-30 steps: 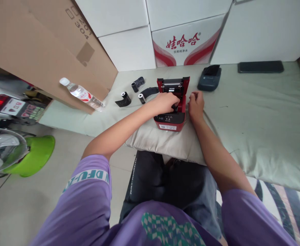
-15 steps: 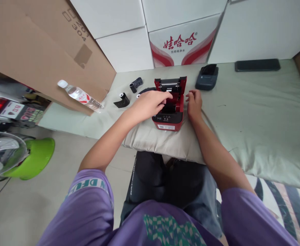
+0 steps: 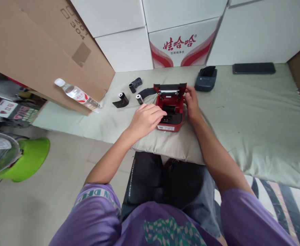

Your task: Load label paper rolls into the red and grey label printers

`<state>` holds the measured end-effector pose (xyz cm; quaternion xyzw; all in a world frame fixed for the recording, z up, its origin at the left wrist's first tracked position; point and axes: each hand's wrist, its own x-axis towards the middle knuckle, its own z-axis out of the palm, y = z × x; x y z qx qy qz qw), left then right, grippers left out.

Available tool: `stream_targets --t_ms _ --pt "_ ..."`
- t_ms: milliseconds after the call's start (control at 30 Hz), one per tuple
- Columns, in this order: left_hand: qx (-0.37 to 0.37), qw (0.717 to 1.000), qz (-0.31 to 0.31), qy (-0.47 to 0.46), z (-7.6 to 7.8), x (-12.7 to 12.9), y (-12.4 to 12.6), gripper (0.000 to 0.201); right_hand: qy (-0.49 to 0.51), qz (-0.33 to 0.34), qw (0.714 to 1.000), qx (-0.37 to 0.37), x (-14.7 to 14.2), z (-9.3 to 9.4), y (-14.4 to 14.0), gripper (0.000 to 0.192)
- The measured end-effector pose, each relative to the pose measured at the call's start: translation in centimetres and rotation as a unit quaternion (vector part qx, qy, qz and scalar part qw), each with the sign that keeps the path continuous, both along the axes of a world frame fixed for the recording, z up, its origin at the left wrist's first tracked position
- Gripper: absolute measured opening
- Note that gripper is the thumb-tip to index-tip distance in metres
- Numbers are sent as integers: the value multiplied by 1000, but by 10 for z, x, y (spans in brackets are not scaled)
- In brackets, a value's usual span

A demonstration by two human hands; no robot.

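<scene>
Your left hand (image 3: 146,119) lies palm down at the front left corner of the red printer (image 3: 170,110), forearm coming in from the lower left. The fingers are loosely curled, tips on the printer's dark front panel, gripping nothing. The printer sits on the pale cushion (image 3: 165,143) straight ahead of you, its label end facing you and its long axis running away from you. Its lid (image 3: 170,87) stands tilted up at the far end, open side toward you. Your right hand (image 3: 191,104) is pressed against the printer's right side, fingers reaching up to the lid's right edge; whether it grips the lid or only touches it, you cannot tell. Left of the printer, three small black rolls (image 3: 131,94) lie on the mat (image 3: 254,112).
</scene>
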<state>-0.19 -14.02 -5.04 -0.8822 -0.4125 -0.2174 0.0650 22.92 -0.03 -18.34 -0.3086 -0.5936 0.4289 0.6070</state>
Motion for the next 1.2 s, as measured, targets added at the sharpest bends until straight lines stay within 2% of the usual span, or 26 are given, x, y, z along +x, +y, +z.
stream_targets --t_ms 100,300,433,567,633,733,800,833,867,967,1033,1067,1133,1200 --pt "22 1000 1 -5 -1 -2 1 28 29 -35 999 -10 -2 8 -8 54" --pt "31 999 5 -23 -2 -7 -1 26 27 -32 999 -1 -3 22 -19 44" --pt "2 999 -7 -44 -5 -6 -3 24 36 -11 999 6 -1 23 -18 38" --pt "32 996 -33 -81 -8 -6 -6 20 28 21 999 -3 -1 17 -16 31" --pt "45 991 -25 -126 -10 -7 -4 18 14 40 999 -21 -2 11 -15 38" --pt "3 971 47 -236 -20 -8 9 17 5 60 997 -57 -5 1 -11 58" --pt "-81 938 102 -320 -33 -8 27 19 12 66 995 -80 -6 -4 -8 59" --pt "-138 915 117 -360 -41 -8 38 26 17 68 993 -90 -6 -6 -7 59" --pt "-198 886 120 -402 -50 -6 48 35 23 71 992 -100 -6 -6 -6 59" --pt "-348 776 85 -519 -74 1 70 55 29 85 989 -116 -5 -3 -8 60" --pt "-397 715 62 -572 -84 6 75 63 26 95 988 -117 -4 1 -12 60" --pt "-409 694 57 -590 -86 8 75 65 25 101 988 -118 -3 3 -14 60" --pt "-424 666 51 -611 -89 10 73 68 27 108 986 -125 -3 6 -17 61" --pt "-432 652 52 -621 -88 10 70 69 29 110 984 -134 -2 8 -19 61"
